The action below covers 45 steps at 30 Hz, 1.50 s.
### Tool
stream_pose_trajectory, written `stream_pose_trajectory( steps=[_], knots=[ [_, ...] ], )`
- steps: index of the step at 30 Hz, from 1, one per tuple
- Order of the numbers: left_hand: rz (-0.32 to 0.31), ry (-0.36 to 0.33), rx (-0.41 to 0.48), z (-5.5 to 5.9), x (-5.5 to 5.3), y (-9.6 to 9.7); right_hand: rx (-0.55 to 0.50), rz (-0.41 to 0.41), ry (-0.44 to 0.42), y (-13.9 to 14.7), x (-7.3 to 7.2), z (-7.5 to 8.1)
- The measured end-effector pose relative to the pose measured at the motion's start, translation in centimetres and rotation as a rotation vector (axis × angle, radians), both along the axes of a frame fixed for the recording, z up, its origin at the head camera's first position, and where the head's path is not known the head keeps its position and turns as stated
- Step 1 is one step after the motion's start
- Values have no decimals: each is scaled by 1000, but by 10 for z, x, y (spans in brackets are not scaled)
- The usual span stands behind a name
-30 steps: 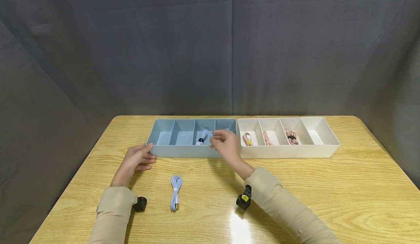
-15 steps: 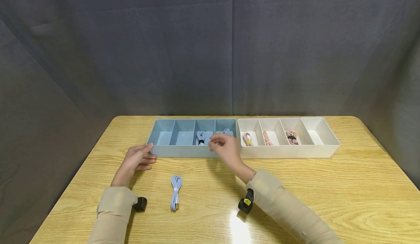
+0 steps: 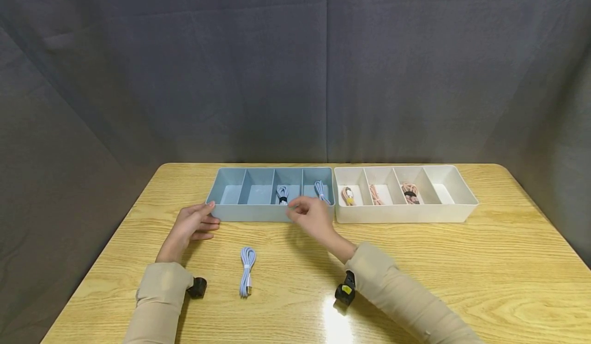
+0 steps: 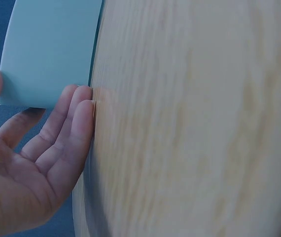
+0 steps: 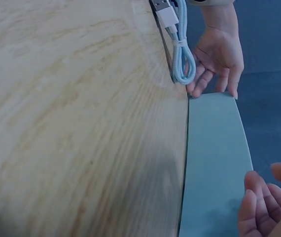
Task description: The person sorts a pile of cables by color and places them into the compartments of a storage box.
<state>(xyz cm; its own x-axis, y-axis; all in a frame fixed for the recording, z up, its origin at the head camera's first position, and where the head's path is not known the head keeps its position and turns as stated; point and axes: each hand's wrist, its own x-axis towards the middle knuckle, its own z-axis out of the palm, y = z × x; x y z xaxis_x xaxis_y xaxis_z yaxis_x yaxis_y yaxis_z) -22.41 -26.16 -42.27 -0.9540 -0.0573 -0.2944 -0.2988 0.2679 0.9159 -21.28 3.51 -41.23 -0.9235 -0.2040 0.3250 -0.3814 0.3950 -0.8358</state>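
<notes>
My left hand point(image 3: 186, 226) rests at the left front corner of a blue divided storage box point(image 3: 258, 213). In the left wrist view its thumb is at the rim and its fingertips touch the lower corner. My right hand point(image 3: 314, 221) hovers in front of the box's right half, fingers loosely bent, with a gap between thumb and fingers and nothing held. A black-strapped blue cable point(image 3: 282, 194) lies in the third compartment from the left, another blue cable point(image 3: 321, 192) in the rightmost one. On the table between my arms lies a bundled light-blue USB cable point(image 3: 247, 269).
A white divided box point(image 3: 406, 214) stands end to end with the blue one. Its three left compartments contain pinkish cables, including one with a black strap point(image 3: 410, 194). Behind the wooden table point(image 3: 461, 282) hangs a grey curtain point(image 3: 295, 77).
My right hand has drawn back from over the blue box toward its front wall, uncovering the cable in the rightmost compartment. The third-compartment cable has shifted slightly. My left hand has stayed put.
</notes>
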Motion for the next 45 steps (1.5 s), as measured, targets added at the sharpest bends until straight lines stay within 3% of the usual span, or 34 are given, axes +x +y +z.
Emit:
stream_pose_trajectory(
  steps=[5, 12, 18, 36, 45],
  knots=[
    [8, -7, 5, 0, -1, 0, 6, 79, -16, -5, 3, -4],
    [6, -35, 9, 0, -3, -1, -28, 178, -116, -15, 3, -7],
    [-10, -11, 12, -1, -3, -2, -32, 271, -153, -24, 3, -7],
    [0, -13, 25, -2, -3, -2, 137, 422, -194, -42, 2, -9],
    [-12, -12, 25, -2, -3, -2, 222, 492, -288, -55, 0, -7]
  ],
)
